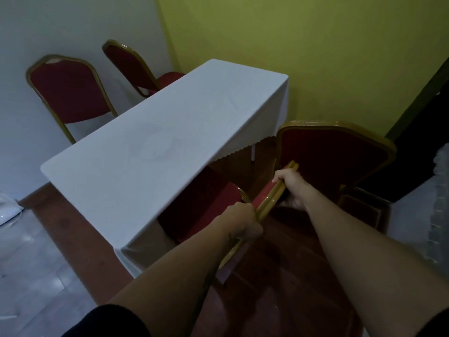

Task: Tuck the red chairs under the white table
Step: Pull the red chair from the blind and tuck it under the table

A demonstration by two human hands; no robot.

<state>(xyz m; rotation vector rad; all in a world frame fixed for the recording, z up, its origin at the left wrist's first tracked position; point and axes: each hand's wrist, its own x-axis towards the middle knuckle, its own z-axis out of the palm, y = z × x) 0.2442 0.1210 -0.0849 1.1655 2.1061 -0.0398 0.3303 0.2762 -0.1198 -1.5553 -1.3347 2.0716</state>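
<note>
In the head view, my left hand [243,218] and right hand [290,188] are both closed round the gold metal top rail of the red padded chair [209,205] at lower centre. Its seat points up-left, already partly beneath the white cloth-covered table [150,142]; the rail runs parallel to the table's long edge.

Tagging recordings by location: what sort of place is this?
Probably a small function or meeting room: a table draped in white cloth, matching red banquet chairs with gold frames, bare painted walls.
</note>
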